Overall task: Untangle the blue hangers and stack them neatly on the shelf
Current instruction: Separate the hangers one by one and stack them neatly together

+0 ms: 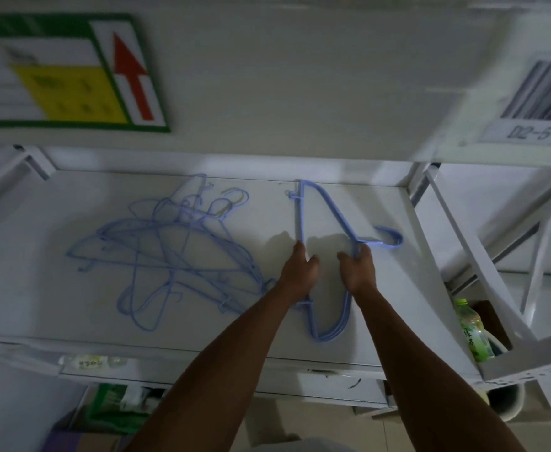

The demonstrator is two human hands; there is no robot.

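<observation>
A tangled heap of thin blue hangers (173, 246) lies on the left half of the white shelf (398, 288). To its right a small aligned stack of blue hangers (328, 216) lies flat, hooks (393, 238) pointing right. My left hand (300, 272) rests on the stack's straight bar, fingers curled at it. My right hand (359, 272) grips the stack at the neck, just below the hooks. Both forearms cover the stack's middle.
An upper shelf's front edge carries a green-bordered sign with a red arrow (68, 73) and a barcode label (541, 96). A green drink bottle (473, 331) stands in a box at lower right. White frame struts (483, 256) rise beside the shelf's right end.
</observation>
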